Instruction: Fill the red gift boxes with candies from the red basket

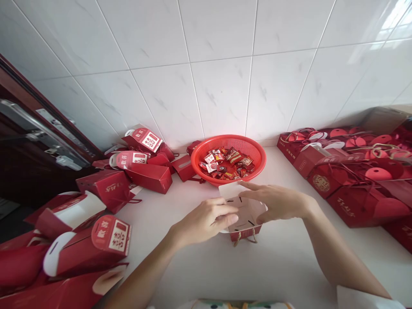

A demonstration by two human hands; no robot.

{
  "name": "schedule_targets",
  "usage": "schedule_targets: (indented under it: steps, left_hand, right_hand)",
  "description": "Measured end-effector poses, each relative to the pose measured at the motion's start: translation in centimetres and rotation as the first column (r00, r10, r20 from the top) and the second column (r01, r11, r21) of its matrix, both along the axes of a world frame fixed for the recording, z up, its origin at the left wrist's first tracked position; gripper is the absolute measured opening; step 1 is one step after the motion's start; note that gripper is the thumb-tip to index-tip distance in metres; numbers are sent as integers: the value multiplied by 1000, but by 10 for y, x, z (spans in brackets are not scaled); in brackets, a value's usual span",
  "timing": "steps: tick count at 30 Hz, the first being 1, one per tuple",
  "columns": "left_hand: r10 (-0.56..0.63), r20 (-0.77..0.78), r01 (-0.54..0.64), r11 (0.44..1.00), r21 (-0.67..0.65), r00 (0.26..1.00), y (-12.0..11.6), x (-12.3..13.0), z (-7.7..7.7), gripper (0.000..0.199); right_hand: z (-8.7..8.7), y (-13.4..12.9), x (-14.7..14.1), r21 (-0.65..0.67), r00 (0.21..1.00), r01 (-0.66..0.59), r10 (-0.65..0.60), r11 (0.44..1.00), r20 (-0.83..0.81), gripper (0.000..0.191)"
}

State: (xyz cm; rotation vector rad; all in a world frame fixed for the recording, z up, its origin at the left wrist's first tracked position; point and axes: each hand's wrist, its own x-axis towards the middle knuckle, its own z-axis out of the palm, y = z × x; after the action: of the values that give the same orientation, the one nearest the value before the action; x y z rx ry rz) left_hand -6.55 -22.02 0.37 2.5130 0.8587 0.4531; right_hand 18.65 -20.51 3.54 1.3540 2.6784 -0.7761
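A small red gift box [246, 233] with a pale inside and twisted cord handles stands on the white counter before me, its top unfolded. My left hand [209, 219] reaches over its left rim, thumb and fingers slightly apart above the opening. From the right, my right hand [273, 199] spans the box, index fingertip by the raised back flap [227, 190] and thumb at the right edge. Part of the rim is hidden under both hands. Just behind sits a red plastic basket [197, 151] with wrapped sweets [236, 158] inside.
Several red gift boxes [111, 240] lie loosely along the left side. More red boxes with cord handles [357, 206] stand in rows at the right, a brown carton [383, 118] behind them. White wall tiles [222, 94] rise behind the counter [154, 227]; a dark door [19, 171] is at far left.
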Motion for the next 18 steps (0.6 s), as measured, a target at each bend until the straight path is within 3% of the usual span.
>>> schedule_targets:
  steps: [3, 8, 13, 16, 18]
  left_hand:
    - [68, -56, -73, 993, -98, 996, -2, 5, -4, 56]
    - [150, -117, -161, 983, -89, 982, -11, 11, -10, 81]
    - [211, -210, -225, 973, -46, 955, -14, 19, -5, 74]
    - [255, -287, -270, 963, -13, 923, -12, 25, 0, 67]
    - [259, -291, -269, 963, 6, 921, -11, 29, 2, 63]
  right_hand:
    - [-1, 3, 2, -47, 999, -48, 47, 998, -4, 64]
    - [-8, 16, 2, -115, 984, -153, 140, 981, -112, 73]
    - [-12, 31, 4, -95, 962, -170, 145, 981, -230, 79]
    - [-10, 42, 7, -20, 911, -141, 122, 990, -394, 64]
    - [-9, 53, 9, 22, 830, -57, 59, 998, -555, 50]
